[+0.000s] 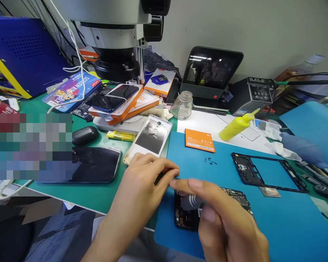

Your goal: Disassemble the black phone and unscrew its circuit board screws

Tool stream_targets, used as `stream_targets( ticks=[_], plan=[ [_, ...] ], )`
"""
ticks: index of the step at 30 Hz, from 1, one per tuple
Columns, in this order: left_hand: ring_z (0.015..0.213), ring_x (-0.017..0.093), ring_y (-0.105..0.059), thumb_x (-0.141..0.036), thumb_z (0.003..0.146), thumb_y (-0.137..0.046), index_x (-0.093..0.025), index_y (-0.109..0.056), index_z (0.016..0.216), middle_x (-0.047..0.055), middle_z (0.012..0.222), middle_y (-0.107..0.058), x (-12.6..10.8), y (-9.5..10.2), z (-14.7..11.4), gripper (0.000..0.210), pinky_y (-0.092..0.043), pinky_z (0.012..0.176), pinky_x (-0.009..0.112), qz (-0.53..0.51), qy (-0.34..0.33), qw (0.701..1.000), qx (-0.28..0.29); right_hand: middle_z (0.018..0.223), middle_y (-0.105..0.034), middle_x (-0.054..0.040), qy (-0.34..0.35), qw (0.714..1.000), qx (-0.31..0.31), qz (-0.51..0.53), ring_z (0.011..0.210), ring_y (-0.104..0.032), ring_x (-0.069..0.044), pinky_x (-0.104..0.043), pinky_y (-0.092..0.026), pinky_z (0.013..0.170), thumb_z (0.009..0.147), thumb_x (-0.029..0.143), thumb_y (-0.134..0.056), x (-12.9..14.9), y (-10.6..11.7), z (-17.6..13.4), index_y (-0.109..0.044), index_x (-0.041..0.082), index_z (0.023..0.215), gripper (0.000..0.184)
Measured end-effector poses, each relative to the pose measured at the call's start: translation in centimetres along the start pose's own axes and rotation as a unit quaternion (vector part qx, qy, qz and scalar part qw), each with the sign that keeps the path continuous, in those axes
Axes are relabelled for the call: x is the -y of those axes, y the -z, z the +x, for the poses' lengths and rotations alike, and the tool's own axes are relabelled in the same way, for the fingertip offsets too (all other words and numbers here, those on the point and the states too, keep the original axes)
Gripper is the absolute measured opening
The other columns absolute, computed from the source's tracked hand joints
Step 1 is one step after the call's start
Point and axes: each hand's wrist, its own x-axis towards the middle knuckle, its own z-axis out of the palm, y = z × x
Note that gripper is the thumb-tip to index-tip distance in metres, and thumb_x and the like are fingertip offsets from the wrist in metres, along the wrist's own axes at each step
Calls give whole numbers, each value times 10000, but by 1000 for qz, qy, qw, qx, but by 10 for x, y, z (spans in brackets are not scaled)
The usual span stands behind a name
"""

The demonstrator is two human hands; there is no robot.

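My left hand (144,185) is closed in a pinch just above the blue mat; what its fingertips hold, if anything, is hidden. Held in my right hand (226,218) is a grey tool with light rings, blurred, which looks like a screwdriver (191,202). The right index fingertip points at the left fingertips, very close to them. Beneath my right hand lies an opened phone (237,198) with its circuit board bare, partly covered by the hand. Several tiny dark screws (210,161) lie farther back, near an orange battery (199,140). A black phone mid-frame (251,171) lies to the right.
A white phone back cover (150,136) lies beside my left hand, with a dark phone (98,165) farther left. A yellow squeeze bottle (236,127) and glass jar (182,105) stand behind the mat (287,222). A microscope (116,54) overhangs stacked boxes (125,109).
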Motion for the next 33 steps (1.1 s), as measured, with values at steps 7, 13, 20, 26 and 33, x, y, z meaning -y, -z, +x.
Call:
stream_targets(
  ticks=[7,13,20,26,33],
  plan=[
    [969,182,-690,-161,1026,-796,-294,-798,1015,-80,971,-813,3,-1,0,133,-498,888,337,-29,31,999,-30,1100,-809,-59,47,999,8,-15,1048,-788,-168,-273,-686,963,997,85,-738,-1,0,9,-655,197,1278,313],
    [943,173,-704,-126,1011,-805,-280,-789,967,-96,963,-827,2,0,2,161,-474,887,344,-34,31,998,-33,1382,-765,-113,14,997,45,68,1332,-733,-210,-362,-648,1138,955,-64,-544,3,3,1,-547,143,1497,580],
    [981,194,-698,-104,1082,-656,-257,-796,1018,-34,1001,-813,2,2,1,217,-492,887,341,-42,26,999,-12,1561,-623,-156,73,997,0,-11,1462,-632,-218,-369,-592,1199,950,-35,-658,-5,-2,10,-549,111,1447,529],
    [1013,172,-709,-87,1116,-567,-220,-766,1067,-14,1056,-813,2,1,2,244,-517,910,303,-61,4,998,4,1564,-613,-157,76,997,-19,-28,1461,-632,-243,-376,-578,1207,929,-8,-758,-7,-4,6,-525,88,1503,627],
    [970,154,-697,-125,1084,-690,-212,-785,1029,-33,989,-801,2,2,3,140,-502,887,269,-65,-14,998,0,1686,-552,-93,21,1000,-5,13,1507,-605,-235,-381,-610,1143,947,-6,-665,-3,0,1,-487,205,1620,727]
  ],
)
